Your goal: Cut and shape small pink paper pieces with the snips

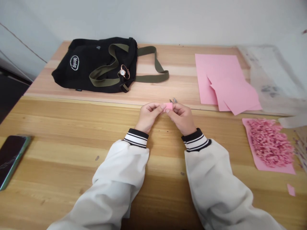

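A small piece of pink paper (169, 105) is pinched between both hands above the middle of the table. My left hand (148, 116) grips its left side between thumb and fingers. On the other side, my right hand (182, 117) is closed on the same piece, its thumb across the lower edge. Two pointed metal tips of a tool, perhaps scissors (175, 100), show just behind the right fingers; the rest of that tool is hidden.
A black bag (83, 68) with green straps lies at the back left, a wristwatch (122, 72) on it. Pink sheets (219, 67) lie back right, near clear plastic (271, 76). Shredded pink paper (271, 143) is heaped at right, above a scrap (291, 190). A phone (11, 156) lies left.
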Tool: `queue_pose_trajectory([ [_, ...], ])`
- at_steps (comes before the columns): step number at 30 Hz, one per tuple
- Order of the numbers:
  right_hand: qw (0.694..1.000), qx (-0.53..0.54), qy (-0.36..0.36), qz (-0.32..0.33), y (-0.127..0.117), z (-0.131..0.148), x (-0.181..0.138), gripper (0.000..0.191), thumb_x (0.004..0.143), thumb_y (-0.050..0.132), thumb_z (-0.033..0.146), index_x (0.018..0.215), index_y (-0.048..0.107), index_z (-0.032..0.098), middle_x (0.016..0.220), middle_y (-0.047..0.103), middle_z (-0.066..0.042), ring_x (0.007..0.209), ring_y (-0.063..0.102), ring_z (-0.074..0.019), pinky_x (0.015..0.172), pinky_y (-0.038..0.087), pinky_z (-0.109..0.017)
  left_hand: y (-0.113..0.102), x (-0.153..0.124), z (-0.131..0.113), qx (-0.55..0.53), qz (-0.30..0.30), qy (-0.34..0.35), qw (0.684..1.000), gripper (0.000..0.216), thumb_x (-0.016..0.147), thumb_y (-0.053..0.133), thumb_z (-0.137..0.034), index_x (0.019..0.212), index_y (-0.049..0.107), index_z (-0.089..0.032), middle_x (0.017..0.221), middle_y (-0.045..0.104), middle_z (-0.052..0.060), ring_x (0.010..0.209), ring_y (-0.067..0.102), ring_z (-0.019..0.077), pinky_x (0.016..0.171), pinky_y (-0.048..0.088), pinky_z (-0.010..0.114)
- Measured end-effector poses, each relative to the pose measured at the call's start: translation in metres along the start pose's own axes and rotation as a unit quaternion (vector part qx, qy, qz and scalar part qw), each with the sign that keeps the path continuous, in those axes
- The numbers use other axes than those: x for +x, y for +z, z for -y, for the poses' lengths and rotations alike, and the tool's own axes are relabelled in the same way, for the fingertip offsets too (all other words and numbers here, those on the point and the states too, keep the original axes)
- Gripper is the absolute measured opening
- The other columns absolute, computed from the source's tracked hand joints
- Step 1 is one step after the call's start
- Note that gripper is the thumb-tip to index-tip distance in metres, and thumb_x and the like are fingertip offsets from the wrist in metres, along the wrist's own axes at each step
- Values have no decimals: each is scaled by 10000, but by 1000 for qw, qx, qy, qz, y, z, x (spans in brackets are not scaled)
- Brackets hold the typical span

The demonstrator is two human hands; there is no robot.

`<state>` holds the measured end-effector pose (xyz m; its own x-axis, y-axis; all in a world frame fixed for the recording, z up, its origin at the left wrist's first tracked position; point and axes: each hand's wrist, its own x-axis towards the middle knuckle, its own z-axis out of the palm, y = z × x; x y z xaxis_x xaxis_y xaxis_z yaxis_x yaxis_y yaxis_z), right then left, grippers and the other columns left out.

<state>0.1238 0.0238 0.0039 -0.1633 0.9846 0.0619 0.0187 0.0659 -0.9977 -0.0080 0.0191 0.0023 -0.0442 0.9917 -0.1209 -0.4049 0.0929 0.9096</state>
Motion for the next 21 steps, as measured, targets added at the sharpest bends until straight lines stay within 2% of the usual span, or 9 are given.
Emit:
queue_pose_trajectory([
  [8, 1000, -5, -11, -5, 0, -4, 1, 330, 688, 714, 467, 609, 542, 197, 516, 481, 46, 506, 396, -83, 488, 383, -259, 0, 0, 0, -2, -8, -8, 1000, 307, 488, 866, -368, 624, 703, -146, 584, 639, -18, 582, 540, 71, 665, 451, 234],
  [14, 1000, 1, -4, -4, 0, -3, 0, 311, 697, 700, 458, 636, 565, 185, 529, 509, 46, 470, 345, -60, 430, 282, -244, 0, 0, 1, -4, -8, -8, 1000, 273, 506, 862, -330, 630, 704, -145, 599, 650, -6, 603, 564, 87, 692, 458, 256],
  [21, 1000, 11, -4, 0, 1, -2, 0, 305, 697, 698, 443, 633, 557, 181, 520, 495, 50, 466, 338, -54, 428, 250, -243, 0, -1, 0, -9, -19, -11, 1000, 275, 478, 870, -316, 626, 707, -151, 605, 659, -7, 598, 566, 84, 694, 466, 259],
])
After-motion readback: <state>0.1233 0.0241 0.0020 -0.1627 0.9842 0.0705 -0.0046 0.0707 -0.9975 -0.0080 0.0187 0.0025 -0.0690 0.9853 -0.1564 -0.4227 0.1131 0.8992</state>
